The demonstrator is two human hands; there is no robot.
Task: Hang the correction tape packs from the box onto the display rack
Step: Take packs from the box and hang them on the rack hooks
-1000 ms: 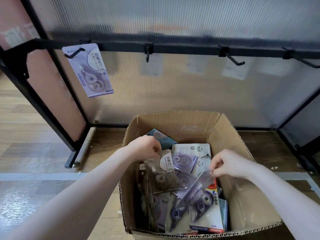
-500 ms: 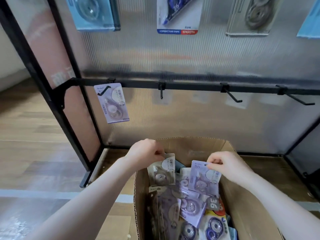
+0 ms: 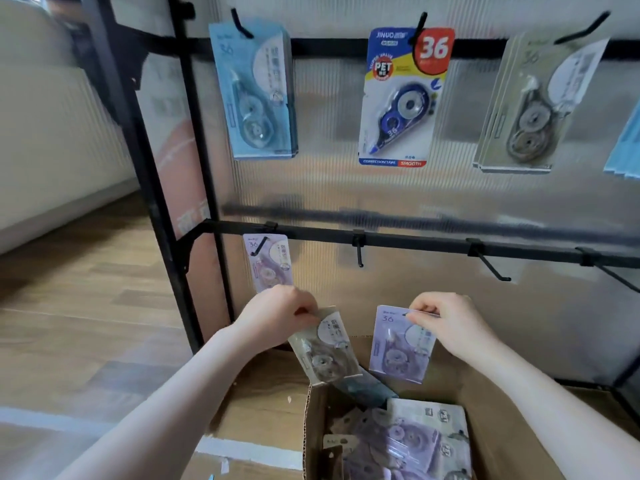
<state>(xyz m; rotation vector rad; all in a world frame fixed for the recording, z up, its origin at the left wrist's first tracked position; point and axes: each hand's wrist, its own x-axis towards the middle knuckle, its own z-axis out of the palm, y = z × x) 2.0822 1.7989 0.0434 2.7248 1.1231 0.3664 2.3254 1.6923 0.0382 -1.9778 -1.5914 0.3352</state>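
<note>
Behind my hands stands the display rack (image 3: 415, 237); left hand (image 3: 277, 317) pinches a beige pack (image 3: 322, 348), right hand (image 3: 446, 323) a purple pack (image 3: 398, 344) by its top, hang-hole kept free, above the box (image 3: 502, 427).

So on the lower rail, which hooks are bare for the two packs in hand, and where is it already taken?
Three lower-rail hooks are bare: the short one, the long one and another at the right edge. The leftmost hook carries a purple pack, right above the left hand. The upper rail's visible hooks are all filled.
</note>
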